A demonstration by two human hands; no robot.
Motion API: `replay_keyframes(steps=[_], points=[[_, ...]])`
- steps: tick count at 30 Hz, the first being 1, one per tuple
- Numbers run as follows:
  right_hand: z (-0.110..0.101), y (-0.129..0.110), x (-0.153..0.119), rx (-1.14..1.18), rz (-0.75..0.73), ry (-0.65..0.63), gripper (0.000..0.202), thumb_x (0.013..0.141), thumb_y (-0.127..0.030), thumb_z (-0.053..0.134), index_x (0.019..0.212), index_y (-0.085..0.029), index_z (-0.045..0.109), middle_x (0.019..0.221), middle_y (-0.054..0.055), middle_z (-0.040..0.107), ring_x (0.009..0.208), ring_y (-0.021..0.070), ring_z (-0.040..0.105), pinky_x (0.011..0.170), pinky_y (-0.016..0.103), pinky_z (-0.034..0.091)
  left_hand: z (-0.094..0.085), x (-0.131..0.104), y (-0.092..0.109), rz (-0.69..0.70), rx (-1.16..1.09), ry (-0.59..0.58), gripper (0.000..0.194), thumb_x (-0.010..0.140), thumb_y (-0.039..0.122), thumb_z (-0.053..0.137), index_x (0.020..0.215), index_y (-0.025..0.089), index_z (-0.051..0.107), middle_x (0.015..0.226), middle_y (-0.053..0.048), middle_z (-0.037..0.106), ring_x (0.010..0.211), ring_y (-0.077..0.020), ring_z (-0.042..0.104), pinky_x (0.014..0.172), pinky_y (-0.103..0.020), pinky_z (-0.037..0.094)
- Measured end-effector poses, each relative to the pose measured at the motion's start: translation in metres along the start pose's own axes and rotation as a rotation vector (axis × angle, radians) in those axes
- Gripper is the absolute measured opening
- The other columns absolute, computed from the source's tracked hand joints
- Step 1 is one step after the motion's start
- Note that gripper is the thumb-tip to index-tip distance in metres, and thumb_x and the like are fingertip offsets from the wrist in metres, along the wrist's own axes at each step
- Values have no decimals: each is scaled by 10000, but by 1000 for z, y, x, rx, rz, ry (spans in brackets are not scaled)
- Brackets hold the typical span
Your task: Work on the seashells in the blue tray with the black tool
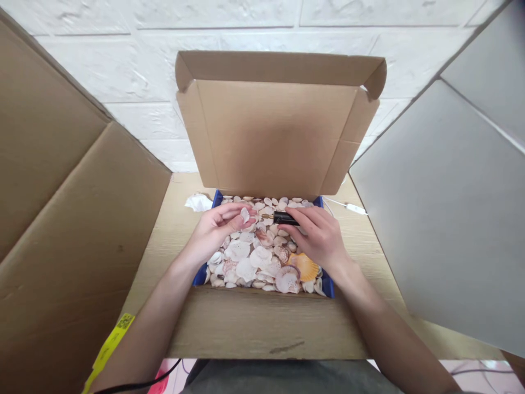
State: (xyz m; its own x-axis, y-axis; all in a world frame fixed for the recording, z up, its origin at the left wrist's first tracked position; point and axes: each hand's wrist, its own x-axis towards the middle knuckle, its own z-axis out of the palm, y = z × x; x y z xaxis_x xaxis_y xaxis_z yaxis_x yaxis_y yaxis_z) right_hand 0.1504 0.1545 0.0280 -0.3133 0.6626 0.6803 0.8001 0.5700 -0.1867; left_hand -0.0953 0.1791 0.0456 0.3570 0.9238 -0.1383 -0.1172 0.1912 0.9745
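Note:
A small white seashell (245,214) is pinched between the thumb and fingers of my left hand (215,229). My right hand (320,232) grips a black mini drill (284,218), whose brass-coloured chuck points left at the shell. Whether the bit touches the shell is too small to tell. Both hands are over an open cardboard box (268,137) with blue sides, filled with seashells. Among them lie an orange scallop shell (304,267), several larger white shells (246,269) and a purplish shell (287,280) near the front edge.
A crumpled white tissue (198,202) lies left of the box on the wooden table (266,323). To the right is a white cable with an inline piece (356,209). A cardboard panel (74,219) and a grey panel (443,208) flank the table; a white brick wall (254,33) stands behind.

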Motion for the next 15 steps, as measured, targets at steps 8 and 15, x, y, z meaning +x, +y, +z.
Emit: replay_keyframes(steps=[8, 15], points=[[-1, -1, 0, 22, 7, -2, 312, 832, -331, 692, 1078, -142, 655, 924, 59, 731, 798, 166, 652, 745, 298, 531, 1, 0, 1, -22, -40, -52, 240, 867, 222, 690, 1104, 182, 701, 1163, -60, 706, 1032, -175, 685, 983, -329, 547], [-1, 0, 0, 43, 15, -23, 325, 826, -327, 699, 1093, -149, 651, 931, 52, 730, 798, 159, 645, 742, 296, 530, 1, 1, 1, -27, -27, -62, 213, 880, 225, 674, 1089, 223, 717, 1158, -18, 705, 1018, -148, 687, 937, -275, 571]])
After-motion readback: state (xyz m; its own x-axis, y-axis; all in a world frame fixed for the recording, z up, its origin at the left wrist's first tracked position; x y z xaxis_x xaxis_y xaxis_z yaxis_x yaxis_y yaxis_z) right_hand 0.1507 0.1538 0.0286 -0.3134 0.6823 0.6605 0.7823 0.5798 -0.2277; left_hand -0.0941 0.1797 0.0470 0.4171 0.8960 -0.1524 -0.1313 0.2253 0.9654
